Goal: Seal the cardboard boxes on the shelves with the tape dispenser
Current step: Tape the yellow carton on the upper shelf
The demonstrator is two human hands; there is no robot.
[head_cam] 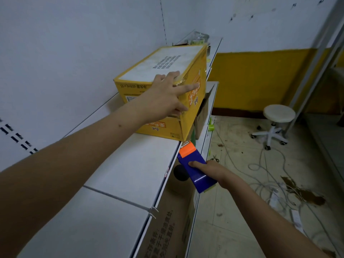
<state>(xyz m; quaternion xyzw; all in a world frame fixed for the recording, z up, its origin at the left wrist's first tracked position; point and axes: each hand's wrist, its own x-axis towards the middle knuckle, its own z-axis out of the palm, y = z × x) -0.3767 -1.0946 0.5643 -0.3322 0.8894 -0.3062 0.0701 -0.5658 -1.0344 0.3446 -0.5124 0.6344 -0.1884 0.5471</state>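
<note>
Item one: a yellow printed cardboard box (163, 86) with a white top panel and black lettering, sitting on the white metal shelf (130, 170) at its outer edge, turned slightly askew to the shelf line. Clear tape glints along its near top edge.

Item two: my left hand (163, 95), fingers spread and straight, pressing flat on the box's near upper corner — some fingers on top, the others and the thumb reaching down the orange-printed side face. It grips nothing.

Item three: a blue plastic tape dispenser (195, 170) with an orange front plate and a toothed metal blade, held in my right hand (214, 172). My thumb lies along the blue body and my fingers wrap underneath. The dispenser sits just off the shelf's front edge, below the box's near bottom corner, blade pointing up toward it; I cannot tell whether the blade touches the cardboard.

Item four: a brown cardboard box (167, 226) with printed characters, on the level beneath the shelf, partly hidden.

Item five: a second brown carton (202, 116) just behind the yellow box, lower down.

Item six: a white round stool (277, 118) on castors, standing on the tiled floor (232, 211) well apart from the shelving — loose grey cables (270, 175) trail across the tiles near it.
</note>
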